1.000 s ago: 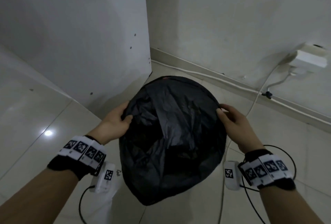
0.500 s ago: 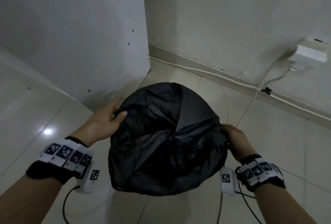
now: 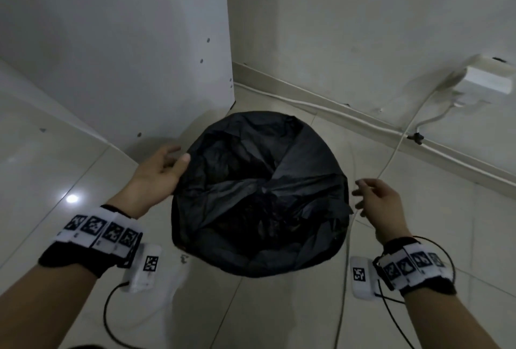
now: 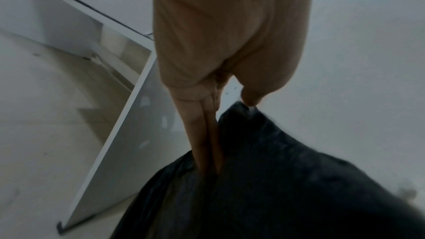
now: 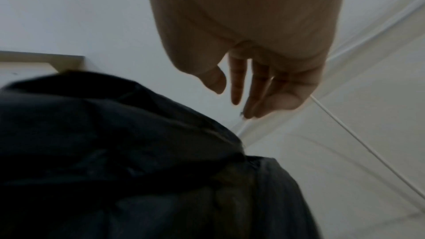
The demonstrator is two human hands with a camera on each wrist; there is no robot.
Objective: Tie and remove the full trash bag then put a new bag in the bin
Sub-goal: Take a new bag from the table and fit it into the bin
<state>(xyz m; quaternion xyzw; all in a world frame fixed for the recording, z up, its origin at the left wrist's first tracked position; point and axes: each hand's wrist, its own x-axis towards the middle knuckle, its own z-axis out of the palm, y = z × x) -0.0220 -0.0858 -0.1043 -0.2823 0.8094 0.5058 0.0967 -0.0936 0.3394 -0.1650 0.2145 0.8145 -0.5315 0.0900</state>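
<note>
A black trash bag lines the round bin and folds over its rim, in the middle of the head view; the bin itself is hidden under it. My left hand is at the bag's left rim, with the thumb touching the plastic and the fingers straight along the outside. The left wrist view shows the same: left hand against the bag. My right hand hovers just right of the rim with loose, spread fingers, holding nothing. In the right wrist view the right hand is clear of the bag.
The bin stands on a tiled floor in a corner. A white cabinet panel rises behind on the left and a wall with a skirting on the right. A white cable runs from a wall box past the bin's right side.
The bag has dropped lower and away from me. My right hand has let go of the right rim and drawn off to the right. My left hand's fingers have straightened.
</note>
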